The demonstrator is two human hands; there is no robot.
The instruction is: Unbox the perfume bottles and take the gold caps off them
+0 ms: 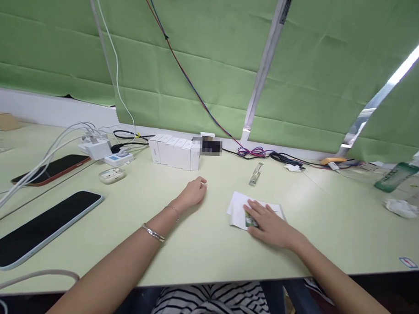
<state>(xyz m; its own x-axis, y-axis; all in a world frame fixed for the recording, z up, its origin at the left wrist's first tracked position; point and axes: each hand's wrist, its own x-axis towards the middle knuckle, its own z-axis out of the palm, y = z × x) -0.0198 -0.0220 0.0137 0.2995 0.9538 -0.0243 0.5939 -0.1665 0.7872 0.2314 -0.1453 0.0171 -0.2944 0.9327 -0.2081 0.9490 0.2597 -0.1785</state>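
My right hand [271, 225] lies flat on a folded white paper [238, 208], fingers spread. A patch of green and yellow print on the paper shows beside the fingers, and the palm covers part of the sheet. Resting on the desk to the left is my left hand [193, 191], its fingers curled in and nothing visible inside them. Behind the paper lies a slim, shiny, partly see-through object [256, 174] whose kind I cannot make out. A row of white boxes [175, 153] stands beyond my left hand, apart from it.
On the left of the desk [206, 257] lie two phones [44, 227], an earbud case [111, 175] and a power strip [118, 157] with white cables. Tangled wires [252, 152] run along the back. A green-labelled bottle [397, 176] and crumpled tissue [402, 207] are at right.
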